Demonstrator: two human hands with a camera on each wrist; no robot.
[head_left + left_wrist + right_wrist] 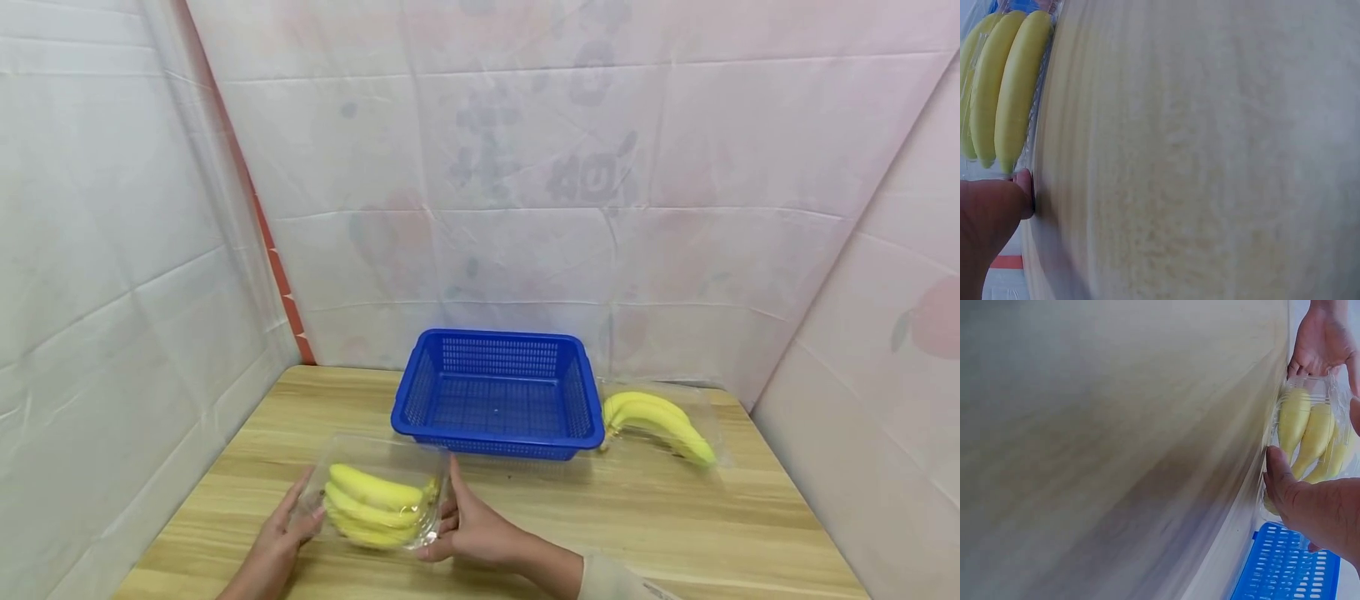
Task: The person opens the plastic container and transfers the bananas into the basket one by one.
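A clear plastic box [390, 450] with a bunch of yellow bananas [375, 504] inside is held between both hands in the head view, at the front left of the table. My left hand [279, 533] grips its left end, thumb on one side and fingers on the other; the left wrist view shows the thumb [991, 206] close to the banana tips. At the opposite end, by the stems, my right hand [480, 521] grips the box between thumb and fingers. The right wrist view has both hands on the box, with the bananas [1310, 434] seen through the plastic.
Behind the box, an open blue plastic basket [498, 442] stands at the table's back middle, nothing seen inside. To its right lies another clear pack with bananas [660, 421]. White printed sheets [525, 250] hang round the wooden table [637, 517].
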